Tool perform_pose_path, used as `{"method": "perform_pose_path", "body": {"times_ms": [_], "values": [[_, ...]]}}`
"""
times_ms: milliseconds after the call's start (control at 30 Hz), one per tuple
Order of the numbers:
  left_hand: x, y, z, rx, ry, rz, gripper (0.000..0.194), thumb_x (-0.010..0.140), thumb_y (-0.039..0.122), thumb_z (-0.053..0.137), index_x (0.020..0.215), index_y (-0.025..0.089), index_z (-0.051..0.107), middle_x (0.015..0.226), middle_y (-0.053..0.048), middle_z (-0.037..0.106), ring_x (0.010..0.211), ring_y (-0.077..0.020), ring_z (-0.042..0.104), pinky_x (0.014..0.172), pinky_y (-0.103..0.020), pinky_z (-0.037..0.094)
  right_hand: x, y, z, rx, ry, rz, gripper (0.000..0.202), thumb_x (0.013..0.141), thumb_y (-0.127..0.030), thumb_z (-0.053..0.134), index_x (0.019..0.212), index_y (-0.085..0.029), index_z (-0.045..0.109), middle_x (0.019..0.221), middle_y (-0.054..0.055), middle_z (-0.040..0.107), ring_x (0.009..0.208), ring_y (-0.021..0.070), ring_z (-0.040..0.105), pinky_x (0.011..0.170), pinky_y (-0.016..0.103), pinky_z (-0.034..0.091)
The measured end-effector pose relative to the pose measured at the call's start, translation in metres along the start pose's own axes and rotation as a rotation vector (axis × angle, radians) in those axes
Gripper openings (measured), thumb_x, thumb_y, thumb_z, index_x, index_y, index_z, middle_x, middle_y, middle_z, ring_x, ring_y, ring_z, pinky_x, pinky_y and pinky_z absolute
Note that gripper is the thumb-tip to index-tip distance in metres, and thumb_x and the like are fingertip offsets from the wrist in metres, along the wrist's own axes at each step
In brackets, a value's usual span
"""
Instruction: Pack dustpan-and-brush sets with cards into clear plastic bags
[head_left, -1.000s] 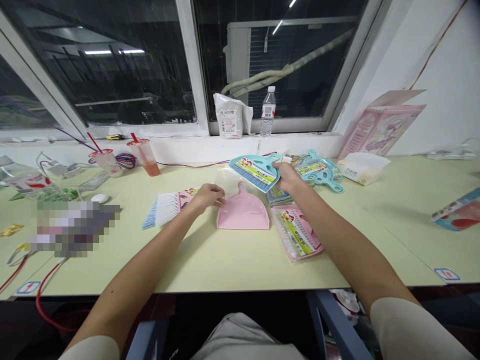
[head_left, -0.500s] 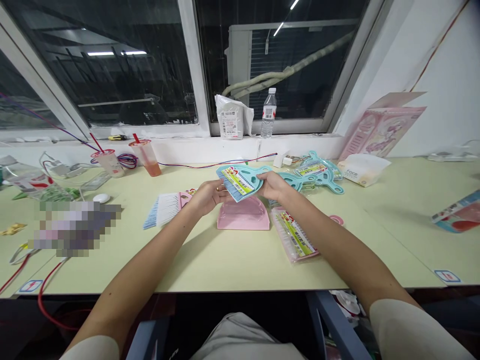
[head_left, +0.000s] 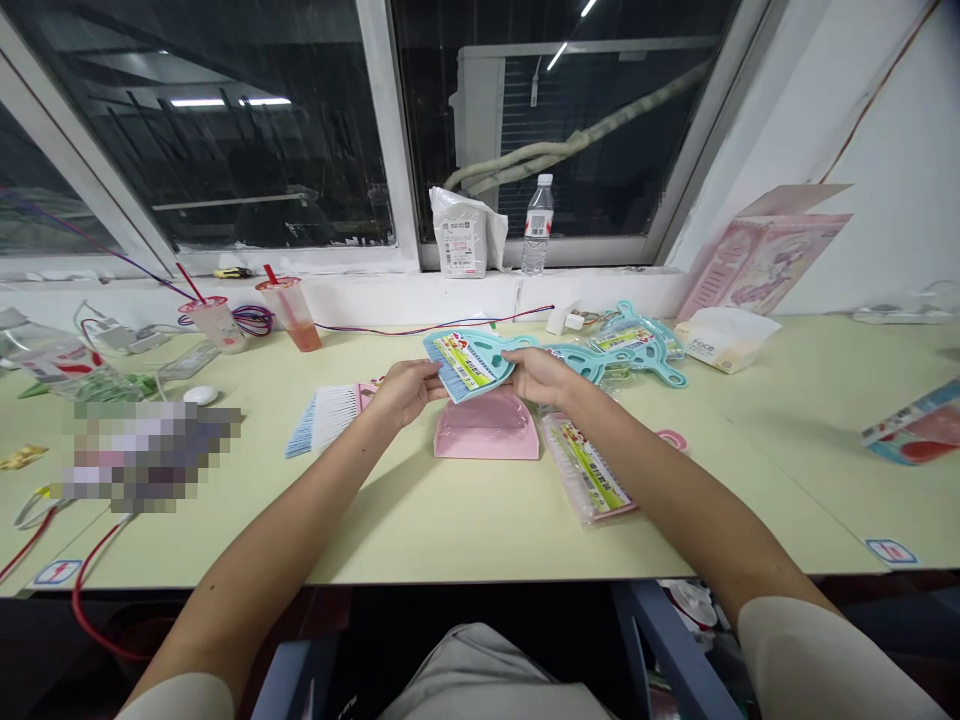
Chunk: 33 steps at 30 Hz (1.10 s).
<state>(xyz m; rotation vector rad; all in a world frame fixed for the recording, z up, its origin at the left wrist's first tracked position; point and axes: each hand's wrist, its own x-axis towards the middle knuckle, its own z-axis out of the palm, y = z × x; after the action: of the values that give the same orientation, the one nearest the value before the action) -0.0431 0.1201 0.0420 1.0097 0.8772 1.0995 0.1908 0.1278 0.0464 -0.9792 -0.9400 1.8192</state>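
Between my two hands is a turquoise dustpan-and-brush set with a yellow-green label, raised over the table and tilted. My left hand grips its bristle end at the left. At the other side, my right hand is closed around the narrower handle part. Below the set, a pink dustpan sits on the table. A brush with white bristles lies by my left forearm, with blue bristles next to it. Under my right forearm is a pink packaged dustpan-and-brush set, partly covered.
More turquoise sets in clear wrap lie at the back right, near a tissue pack. Two drink cups with straws, one being the orange cup, stand back left. A water bottle is on the sill. A pink box leans right.
Both hands have shifted the turquoise set slightly to the left. The things lying on the table have stayed in place.
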Motion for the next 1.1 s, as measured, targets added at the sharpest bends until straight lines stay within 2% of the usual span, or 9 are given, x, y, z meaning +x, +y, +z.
{"method": "perform_pose_path", "body": {"times_ms": [100,233,333,400,467,667,833,967,1100], "values": [[0.001,0.007,-0.007,-0.013,0.063,0.022,0.019,0.084,0.006,0.058,0.100,0.001,0.068,0.097,-0.023,0.076,0.088,-0.0279,0.077,0.075,-0.037,0.064,0.002,-0.005,-0.012,-0.263,0.136,-0.002,0.032,0.100,-0.042,0.047,0.092,-0.015,0.063,0.078,0.013,0.072,0.066,0.0227,0.068,0.066,0.036,0.058],[0.005,0.014,-0.019,0.000,0.148,0.012,0.017,0.085,0.010,0.059,0.099,0.004,0.066,0.091,-0.020,0.076,0.074,-0.0251,0.076,0.051,-0.027,0.057,0.007,-0.006,-0.029,-0.854,0.430,-0.025,0.021,0.082,-0.031,0.073,0.070,-0.017,0.063,0.055,0.008,0.061,0.060,0.0223,0.063,0.060,0.031,0.048],[0.006,0.013,-0.022,0.018,0.183,0.018,0.015,0.084,0.012,0.059,0.097,0.007,0.064,0.087,-0.018,0.076,0.067,-0.0236,0.075,0.044,-0.024,0.052,0.004,-0.004,-0.027,-1.252,0.417,-0.020,0.033,0.069,-0.038,0.085,0.060,-0.019,0.059,0.055,0.009,0.060,0.072,0.0294,0.066,0.064,0.033,0.045],[0.005,0.011,-0.022,0.005,0.189,0.038,0.014,0.083,0.012,0.060,0.096,0.007,0.063,0.086,-0.019,0.076,0.068,-0.0239,0.075,0.046,-0.025,0.053,0.000,0.000,-0.022,-1.384,0.375,-0.045,0.040,0.065,-0.047,0.087,0.060,-0.020,0.058,0.064,0.011,0.064,0.079,0.0321,0.067,0.066,0.034,0.044],[0.004,0.010,-0.020,-0.007,0.191,0.057,0.013,0.082,0.011,0.060,0.094,0.006,0.062,0.087,-0.020,0.076,0.071,-0.0249,0.075,0.049,-0.026,0.054,-0.001,0.004,-0.017,-1.437,0.362,-0.065,0.042,0.063,-0.049,0.087,0.062,-0.020,0.058,0.069,0.012,0.066,0.083,0.0323,0.068,0.067,0.033,0.044],[0.008,0.005,-0.021,-0.016,0.217,0.083,0.010,0.082,0.010,0.063,0.091,0.007,0.063,0.093,-0.020,0.076,0.081,-0.0257,0.076,0.063,-0.031,0.061,0.008,0.016,-0.018,-1.440,0.435,-0.060,0.033,0.059,-0.032,0.088,0.061,-0.021,0.057,0.058,0.004,0.060,0.072,0.0261,0.066,0.064,0.030,0.042],[0.014,-0.002,-0.025,-0.040,0.210,0.115,0.010,0.082,0.008,0.064,0.092,0.005,0.065,0.095,-0.020,0.075,0.085,-0.0257,0.076,0.074,-0.036,0.064,0.003,0.015,-0.012,-1.459,0.409,-0.077,0.042,0.072,-0.057,0.077,0.069,-0.018,0.063,0.069,0.010,0.066,0.070,0.0248,0.065,0.059,0.029,0.039],[0.016,-0.005,-0.025,-0.063,0.205,0.131,0.010,0.083,0.006,0.062,0.091,0.003,0.067,0.093,-0.021,0.075,0.082,-0.0261,0.076,0.070,-0.036,0.064,-0.002,0.014,-0.005,-1.569,0.379,-0.036,0.039,0.071,-0.054,0.078,0.073,-0.017,0.066,0.070,0.008,0.067,0.068,0.0223,0.065,0.055,0.027,0.036],[0.016,-0.005,-0.025,-0.066,0.202,0.138,0.010,0.084,0.006,0.060,0.091,0.003,0.068,0.091,-0.021,0.075,0.080,-0.0257,0.076,0.068,-0.036,0.064,0.000,0.015,-0.005,-1.541,0.365,-0.045,0.039,0.071,-0.053,0.079,0.075,-0.016,0.067,0.069,0.007,0.067,0.066,0.0207,0.064,0.052,0.026,0.034]]}}
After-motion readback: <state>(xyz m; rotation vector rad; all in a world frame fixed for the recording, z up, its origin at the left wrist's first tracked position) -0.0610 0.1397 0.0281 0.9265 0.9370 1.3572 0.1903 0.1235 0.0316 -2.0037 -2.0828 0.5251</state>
